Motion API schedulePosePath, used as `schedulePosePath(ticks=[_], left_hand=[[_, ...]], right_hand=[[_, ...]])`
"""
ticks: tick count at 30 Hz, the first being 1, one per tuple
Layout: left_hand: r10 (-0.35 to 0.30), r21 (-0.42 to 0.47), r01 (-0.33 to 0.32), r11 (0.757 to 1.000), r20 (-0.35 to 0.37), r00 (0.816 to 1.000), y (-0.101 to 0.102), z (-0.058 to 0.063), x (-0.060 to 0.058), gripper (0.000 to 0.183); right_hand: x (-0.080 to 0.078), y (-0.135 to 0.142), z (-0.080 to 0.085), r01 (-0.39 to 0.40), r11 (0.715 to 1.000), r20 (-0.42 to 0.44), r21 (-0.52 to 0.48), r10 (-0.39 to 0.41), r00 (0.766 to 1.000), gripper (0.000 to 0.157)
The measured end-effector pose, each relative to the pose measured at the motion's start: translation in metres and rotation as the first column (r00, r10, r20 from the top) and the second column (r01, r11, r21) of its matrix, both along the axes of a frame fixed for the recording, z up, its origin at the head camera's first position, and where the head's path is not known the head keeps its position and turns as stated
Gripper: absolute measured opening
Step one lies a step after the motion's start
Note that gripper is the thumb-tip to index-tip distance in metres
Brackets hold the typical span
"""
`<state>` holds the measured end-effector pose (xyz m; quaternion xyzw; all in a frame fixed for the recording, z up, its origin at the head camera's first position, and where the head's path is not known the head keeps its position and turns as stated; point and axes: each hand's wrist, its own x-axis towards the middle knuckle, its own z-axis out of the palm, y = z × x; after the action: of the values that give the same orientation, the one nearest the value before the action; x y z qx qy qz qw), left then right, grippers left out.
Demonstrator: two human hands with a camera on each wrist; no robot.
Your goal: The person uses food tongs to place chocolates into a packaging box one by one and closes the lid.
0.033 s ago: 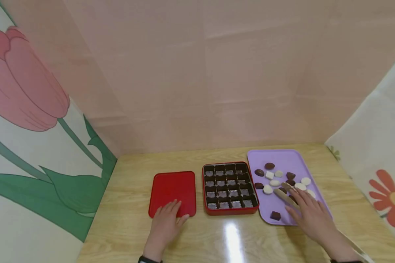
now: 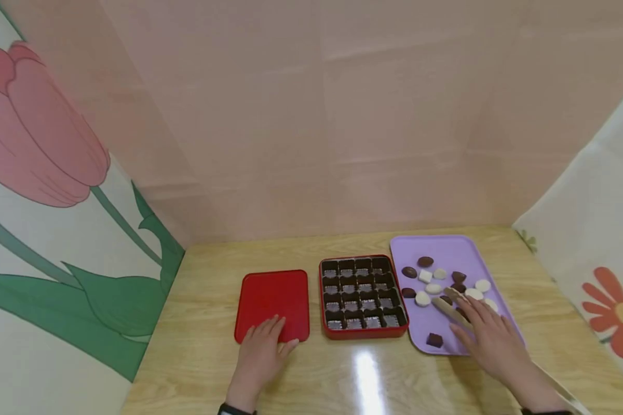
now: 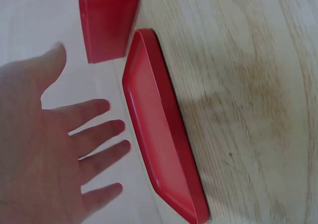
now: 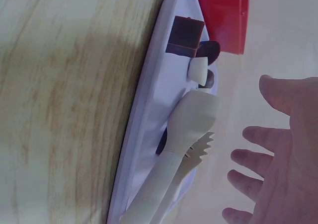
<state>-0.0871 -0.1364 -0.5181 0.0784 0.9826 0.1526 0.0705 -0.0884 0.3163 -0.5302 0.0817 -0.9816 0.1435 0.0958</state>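
Note:
My left hand (image 2: pixel 261 353) hovers over the near edge of a flat red lid (image 2: pixel 275 294), fingers spread and holding nothing. The left wrist view shows a gap between those fingertips and the raised rim of the lid (image 3: pixel 166 119). On the right, my right hand (image 2: pixel 493 343) is held over a lilac tray (image 2: pixel 446 251), with its fingers extended and its palm bare. Beige tongs (image 4: pixel 154 184) with a toothed jaw lie across that tray below the hand, apart from the fingers. Dark and white chocolates are scattered around the tongs, among them a dark square chocolate (image 2: pixel 434 340) near the front rim.
Between lid and tray stands a red box (image 2: pixel 366 333) with a dark divided insert (image 2: pixel 363 287) whose compartments hold no chocolates. Its right side touches or nearly touches the tray. A pink cloth (image 2: pixel 316 144) hangs behind the wooden table (image 2: pixel 306 380), with flower-printed cloths at both sides.

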Motion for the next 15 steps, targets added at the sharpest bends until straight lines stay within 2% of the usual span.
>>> schedulePosePath(ticks=[9, 12, 15], left_hand=[[0.011, -0.013, -0.011, 1.0, 0.036, 0.999, -0.0027, -0.0034, -0.0001, 0.072], [0.009, 0.013, -0.01, 1.0, 0.043, 0.999, -0.0017, -0.0042, -0.0012, 0.071], [-0.001, 0.092, -0.005, 0.996, 0.059, 0.998, 0.0029, -0.0076, -0.0031, 0.074]], right_hand=[[0.0, -0.002, -0.0025, 0.004, 1.0, 0.055, -0.006, -0.004, 0.998, 0.062], [0.0001, -0.0037, -0.0027, 0.001, 1.0, 0.053, -0.018, 0.0, 0.999, 0.062], [0.0003, -0.0039, -0.005, 0.002, 1.0, 0.057, -0.022, -0.001, 0.998, 0.063]])
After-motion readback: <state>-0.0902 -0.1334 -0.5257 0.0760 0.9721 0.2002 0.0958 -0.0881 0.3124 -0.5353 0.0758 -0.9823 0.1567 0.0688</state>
